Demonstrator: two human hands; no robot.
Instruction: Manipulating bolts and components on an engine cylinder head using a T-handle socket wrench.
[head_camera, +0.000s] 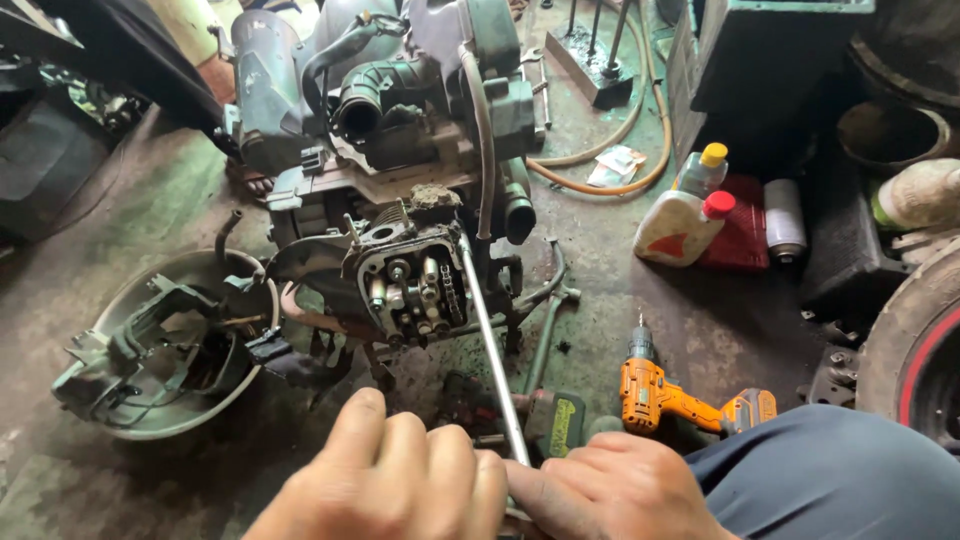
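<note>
Greasy floor (150, 200), one engine (410, 200), two hands (500, 485), one rod (490, 350)

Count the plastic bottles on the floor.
2. A white bottle with a red cap lies right of the engine; a clear bottle with a yellow cap stands just behind it. Others may be hidden in the clutter.

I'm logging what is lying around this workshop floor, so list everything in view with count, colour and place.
engine: one, grey, greasy, top centre, its head open
long rod: one, silver, from engine head to both hands
cordless drill: one, orange, floor right of the rod
bottles: two, pale, red and yellow caps, upper right
hose: one, orange, looped on the floor behind
plastic cover: one, grey-green, left
tyre: one, black, red stripe, right edge
left hand: gripping the rod
right hand: gripping the rod
</note>
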